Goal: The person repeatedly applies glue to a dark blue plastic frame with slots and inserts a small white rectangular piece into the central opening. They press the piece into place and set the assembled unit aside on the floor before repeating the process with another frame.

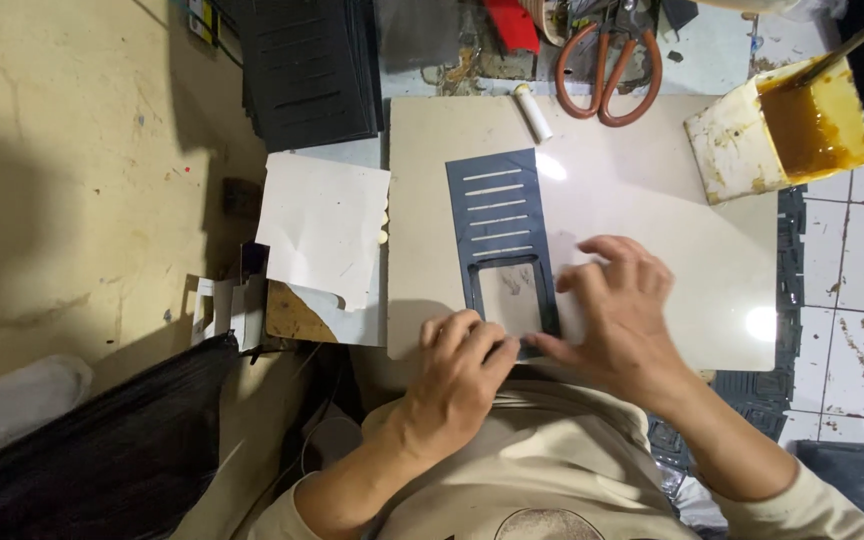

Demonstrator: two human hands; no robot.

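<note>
Both my hands are down on the dark blue-grey flat cut piece with five slots and a rectangular window [500, 240], which lies flat on the pale beige board [652, 260] near that board's near edge, left of its middle. My left hand [460, 375] rests at the piece's near end, fingers curled together and pressing on the bottom edge of the window frame; that grip is closed against the piece, pressing rather than pinching. My right hand [620, 310] lies just right of the piece, fingers spread loosely apart and flat on the board, with the thumb and forefinger tips touching the piece's right and lower rim. Neither hand lifts it.

Beyond the far edge of the board lie orange-handled scissors [609, 68], and a small white cylinder [532, 111] rests at the board's far edge. At the far right corner sits a stained white square container of amber glue [782, 130] with a stick standing in it. Left of the board, a white sheet of paper [324, 235] overlaps a brown card, and a stack of dark slotted pieces [307, 70] sits further back on the left.
</note>
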